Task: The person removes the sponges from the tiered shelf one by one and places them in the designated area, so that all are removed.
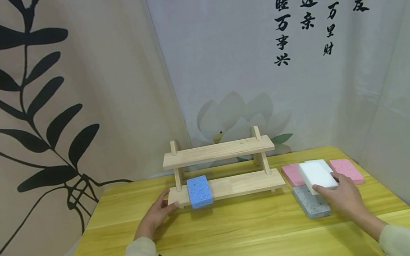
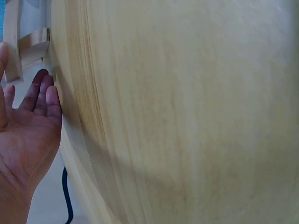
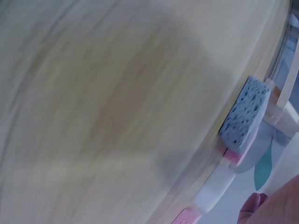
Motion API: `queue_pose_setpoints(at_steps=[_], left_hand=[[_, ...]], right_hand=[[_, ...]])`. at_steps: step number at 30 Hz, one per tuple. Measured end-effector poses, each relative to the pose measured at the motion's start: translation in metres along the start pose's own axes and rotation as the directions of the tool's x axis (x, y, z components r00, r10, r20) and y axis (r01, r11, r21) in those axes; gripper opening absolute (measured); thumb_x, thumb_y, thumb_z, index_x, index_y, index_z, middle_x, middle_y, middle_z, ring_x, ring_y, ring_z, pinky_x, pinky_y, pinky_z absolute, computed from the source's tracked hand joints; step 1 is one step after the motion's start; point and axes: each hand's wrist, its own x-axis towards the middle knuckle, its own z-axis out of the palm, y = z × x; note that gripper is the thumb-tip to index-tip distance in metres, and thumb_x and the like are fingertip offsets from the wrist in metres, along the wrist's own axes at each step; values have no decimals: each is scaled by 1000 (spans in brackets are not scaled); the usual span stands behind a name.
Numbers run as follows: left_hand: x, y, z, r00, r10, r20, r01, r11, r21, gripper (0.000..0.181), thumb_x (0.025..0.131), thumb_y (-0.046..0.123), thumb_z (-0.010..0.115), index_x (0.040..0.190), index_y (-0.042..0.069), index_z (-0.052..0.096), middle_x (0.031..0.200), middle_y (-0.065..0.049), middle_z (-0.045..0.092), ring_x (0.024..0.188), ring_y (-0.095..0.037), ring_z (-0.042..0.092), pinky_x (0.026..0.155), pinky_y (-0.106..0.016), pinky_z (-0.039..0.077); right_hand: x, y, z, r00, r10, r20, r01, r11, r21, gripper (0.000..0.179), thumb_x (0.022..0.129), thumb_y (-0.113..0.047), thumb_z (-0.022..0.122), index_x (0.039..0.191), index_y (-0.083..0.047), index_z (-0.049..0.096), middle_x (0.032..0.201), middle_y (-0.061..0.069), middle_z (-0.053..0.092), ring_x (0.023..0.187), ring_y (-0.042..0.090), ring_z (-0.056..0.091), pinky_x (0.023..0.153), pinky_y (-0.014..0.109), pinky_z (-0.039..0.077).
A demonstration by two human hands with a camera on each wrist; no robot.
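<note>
A two-tier wooden display rack [image 1: 247, 183] stands at the back of the table, with a blue sponge [image 1: 200, 191] on the left part of its lower board. My left hand [image 1: 157, 213] grips the left end of that board, thumb at the front edge. In the left wrist view, the left hand [image 2: 30, 130] shows its palm beside the board end [image 2: 14, 60]. At the right, my right hand [image 1: 343, 196] pinches a white block-shaped sponge [image 1: 318, 176] above other sponges. Only part of the right hand [image 3: 273, 205] appears in the right wrist view.
Under and around the held sponge lie a grey sponge [image 1: 312, 203], a pink sponge [image 1: 292, 174], another pink sponge [image 1: 347, 171] and a second white sponge [image 3: 214, 187]. Fabric with leaf prints and writing hangs behind the wooden table [image 1: 249, 239].
</note>
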Motion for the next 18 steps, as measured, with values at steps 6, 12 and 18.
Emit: queue_pose_setpoints(at_steps=[6,12,18], left_hand=[[-1,0,-1,1000,16,8,-16,1000,7,90,91,54,66,160,22,18,146,-27,42,130,-44,44,105,-65,32],[-2,0,-1,999,31,10,-31,999,33,90,92,56,64,160,19,17,144,-29,43,128,-45,46,102,-65,35],[1,-1,-1,1000,5,4,-6,1000,14,89,91,54,65,160,24,17,147,-25,42,131,-43,44,106,-63,32]], right_hand=[[-1,12,-8,1000,9,4,-9,1000,-28,96,90,-49,69,145,18,26,138,41,39,121,50,46,98,60,40],[-1,24,-14,1000,14,2,-14,999,-47,95,90,-50,68,144,17,28,136,40,42,118,49,48,95,59,42],[-1,34,-18,1000,13,7,-13,999,-46,94,91,-49,68,144,18,28,138,40,40,122,51,45,99,61,39]])
